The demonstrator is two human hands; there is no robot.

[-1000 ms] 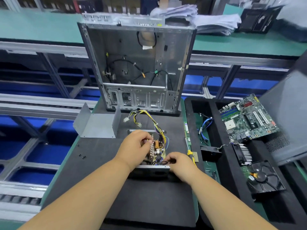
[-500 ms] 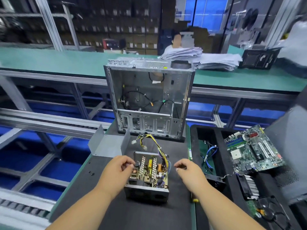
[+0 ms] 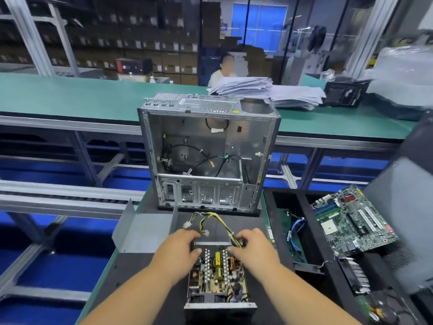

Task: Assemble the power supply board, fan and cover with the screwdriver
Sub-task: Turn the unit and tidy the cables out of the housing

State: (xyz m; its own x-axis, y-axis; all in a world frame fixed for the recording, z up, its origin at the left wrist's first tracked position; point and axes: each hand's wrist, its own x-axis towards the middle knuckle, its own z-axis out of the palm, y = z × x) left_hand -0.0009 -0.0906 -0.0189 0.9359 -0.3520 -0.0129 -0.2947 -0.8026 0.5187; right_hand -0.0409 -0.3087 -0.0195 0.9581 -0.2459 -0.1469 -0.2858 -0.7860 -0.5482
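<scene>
The power supply (image 3: 218, 277) is an open metal tray with its circuit board showing, lying on the black mat in front of me. My left hand (image 3: 178, 249) grips its far left end, fingers over the far wall and thumb on the board. At the far right corner, my right hand (image 3: 254, 250) holds the unit where the yellow and black cable bundle (image 3: 210, 219) leaves it. The grey bent metal cover (image 3: 145, 231) lies to the left of the unit. A black fan (image 3: 384, 308) sits blurred at the lower right. No screwdriver is in view.
An open computer case (image 3: 206, 160) stands upright just beyond the cables. A black tray (image 3: 302, 228) on the right holds a motherboard (image 3: 351, 221), blue cables and a heatsink (image 3: 356, 275). Small screws lie on the mat at left. A person sits behind the far green bench.
Both hands moved from the middle and near end of the unit to its far end. The view tilted up, so the unit now sits lower in the frame.
</scene>
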